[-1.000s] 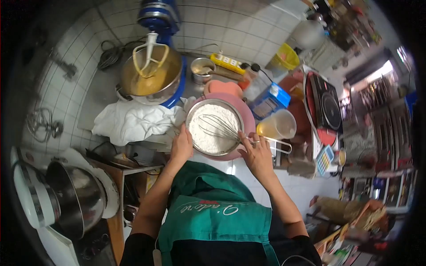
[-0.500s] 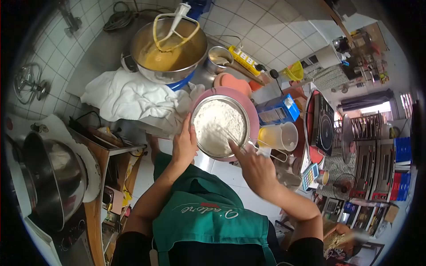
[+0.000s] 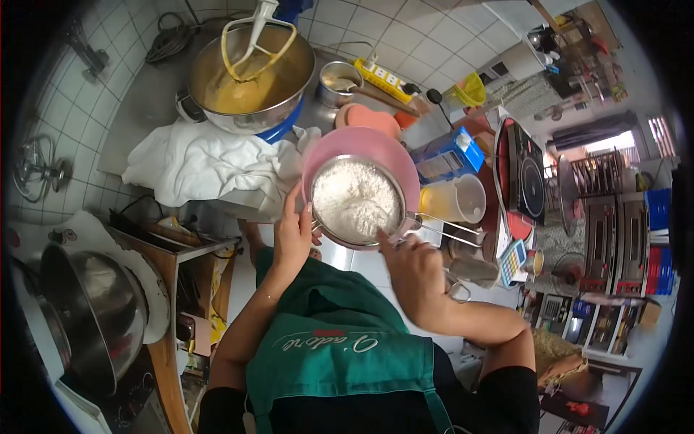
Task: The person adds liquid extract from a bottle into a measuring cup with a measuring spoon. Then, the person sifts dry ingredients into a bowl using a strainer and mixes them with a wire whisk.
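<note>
A round metal sieve (image 3: 396, 189) full of white flour (image 3: 354, 195) rests over a pink bowl (image 3: 365, 141). My left hand (image 3: 293, 235) grips the left side of the bowl, its fingertips against the sieve's rim. At the lower right of the sieve, my right hand (image 3: 416, 271) is closed, slightly blurred, on a wire whisk. The whisk's wires reach into the flour and are hard to see now; a metal loop shows below the hand. The sieve's wire handle (image 3: 452, 228) sticks out to the right.
A mixer bowl (image 3: 296, 79) with yellow batter and a beater above it stands behind a white cloth (image 3: 210, 163). To the right are a blue carton (image 3: 448, 155), a measuring jug (image 3: 466, 199) and an induction cooker (image 3: 524, 173). Large steel bowls (image 3: 97, 311) stand left.
My right hand has drawn back towards me and right, pulling the whisk to the flour's near edge. The flour has shifted. My left hand keeps its place on the bowl; the view has moved slightly.
</note>
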`<action>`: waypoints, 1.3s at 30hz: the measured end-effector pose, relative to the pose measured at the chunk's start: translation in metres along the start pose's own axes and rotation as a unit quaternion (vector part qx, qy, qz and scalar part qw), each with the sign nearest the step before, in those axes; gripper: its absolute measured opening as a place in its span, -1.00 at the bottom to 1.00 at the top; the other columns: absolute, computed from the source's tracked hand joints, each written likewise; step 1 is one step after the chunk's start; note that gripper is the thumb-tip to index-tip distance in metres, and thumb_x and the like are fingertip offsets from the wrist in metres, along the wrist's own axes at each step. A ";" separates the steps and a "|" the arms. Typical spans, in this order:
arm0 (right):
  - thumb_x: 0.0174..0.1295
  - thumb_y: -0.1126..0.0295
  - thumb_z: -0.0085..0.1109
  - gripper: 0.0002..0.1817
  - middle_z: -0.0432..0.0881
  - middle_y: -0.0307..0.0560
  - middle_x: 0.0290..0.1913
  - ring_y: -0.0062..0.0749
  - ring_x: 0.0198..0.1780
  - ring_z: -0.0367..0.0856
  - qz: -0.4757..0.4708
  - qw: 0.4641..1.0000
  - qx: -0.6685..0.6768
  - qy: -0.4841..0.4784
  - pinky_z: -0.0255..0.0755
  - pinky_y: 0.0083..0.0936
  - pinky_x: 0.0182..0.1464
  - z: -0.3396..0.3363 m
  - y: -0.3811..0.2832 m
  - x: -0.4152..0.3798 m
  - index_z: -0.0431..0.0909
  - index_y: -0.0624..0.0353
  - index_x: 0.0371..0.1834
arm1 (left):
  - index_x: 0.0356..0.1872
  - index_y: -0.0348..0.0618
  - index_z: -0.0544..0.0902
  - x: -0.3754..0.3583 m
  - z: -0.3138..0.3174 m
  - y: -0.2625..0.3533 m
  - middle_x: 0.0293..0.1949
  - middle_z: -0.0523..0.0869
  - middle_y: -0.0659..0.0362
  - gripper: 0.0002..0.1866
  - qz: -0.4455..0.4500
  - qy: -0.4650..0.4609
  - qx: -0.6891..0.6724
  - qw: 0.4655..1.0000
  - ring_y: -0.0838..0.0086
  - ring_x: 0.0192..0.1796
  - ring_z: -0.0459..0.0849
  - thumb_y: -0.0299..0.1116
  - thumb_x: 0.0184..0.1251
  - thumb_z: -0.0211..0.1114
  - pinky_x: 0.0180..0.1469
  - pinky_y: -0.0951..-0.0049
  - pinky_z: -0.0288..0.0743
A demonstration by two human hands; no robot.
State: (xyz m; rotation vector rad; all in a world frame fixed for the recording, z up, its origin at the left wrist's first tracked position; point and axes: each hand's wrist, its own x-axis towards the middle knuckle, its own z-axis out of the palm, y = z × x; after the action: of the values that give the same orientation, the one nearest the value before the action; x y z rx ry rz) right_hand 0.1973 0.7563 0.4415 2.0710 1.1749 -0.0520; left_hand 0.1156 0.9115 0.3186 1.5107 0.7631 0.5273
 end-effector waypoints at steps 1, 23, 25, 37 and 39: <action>0.22 0.41 -0.06 -0.39 0.60 -0.07 -0.29 -0.32 -0.41 0.52 -0.071 0.993 0.022 0.095 0.35 -0.31 -0.44 0.005 -0.002 -0.002 0.27 -0.11 0.41 | 0.26 -0.15 0.34 0.000 0.003 -0.020 -0.70 0.57 0.15 -0.61 0.021 0.023 -0.007 0.999 0.51 -0.67 0.57 -0.45 0.44 0.04 -0.60 0.48 0.42; 0.24 0.32 0.05 -0.40 0.61 0.04 -0.32 -0.17 -0.48 0.66 -0.025 0.973 0.224 0.056 0.51 -0.31 -0.51 0.041 0.075 0.002 0.23 -0.19 0.40 | -0.42 -0.38 0.50 0.018 -0.025 0.011 -0.74 0.55 0.11 -0.43 -0.248 -0.206 0.109 0.940 0.48 -0.74 0.55 0.06 0.45 0.01 -0.65 0.54 0.43; 0.20 0.12 0.19 -0.39 0.61 0.08 -0.28 -0.13 -0.45 0.67 -0.034 0.952 0.284 0.106 0.54 -0.29 -0.48 0.067 0.075 0.010 0.26 -0.06 0.31 | -0.42 -0.35 0.51 0.015 -0.023 0.004 -0.67 0.58 0.09 -0.45 -0.266 -0.202 0.007 0.942 0.48 -0.69 0.57 0.04 0.47 -0.01 -0.59 0.55 0.47; 0.34 -0.09 0.02 -0.43 0.46 -0.15 -0.44 -0.55 -0.63 0.49 -0.123 0.679 0.639 -0.340 0.45 -0.61 -0.57 0.103 0.125 0.044 0.24 0.07 0.22 | -0.37 -0.19 0.47 0.002 -0.017 -0.006 -0.70 0.33 0.33 -0.60 -0.189 -0.197 -0.105 0.956 0.67 -0.68 0.25 -0.08 0.54 -0.08 -0.49 0.56 0.42; 0.36 -0.10 -0.02 -0.43 0.45 -0.16 -0.45 -0.56 -0.63 0.47 -0.127 0.637 0.677 -0.346 0.43 -0.62 -0.56 0.109 0.119 0.046 0.23 0.07 0.23 | -0.36 -0.20 0.47 0.004 -0.018 -0.010 -0.69 0.33 0.32 -0.60 -0.197 -0.182 -0.108 0.957 0.67 -0.68 0.25 -0.07 0.54 -0.09 -0.50 0.57 0.42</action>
State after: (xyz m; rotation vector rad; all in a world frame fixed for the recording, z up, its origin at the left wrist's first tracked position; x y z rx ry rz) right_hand 0.3475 0.6861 0.4147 2.4459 0.8820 -2.2704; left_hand 0.1042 0.9263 0.3098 1.1653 0.6681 0.0270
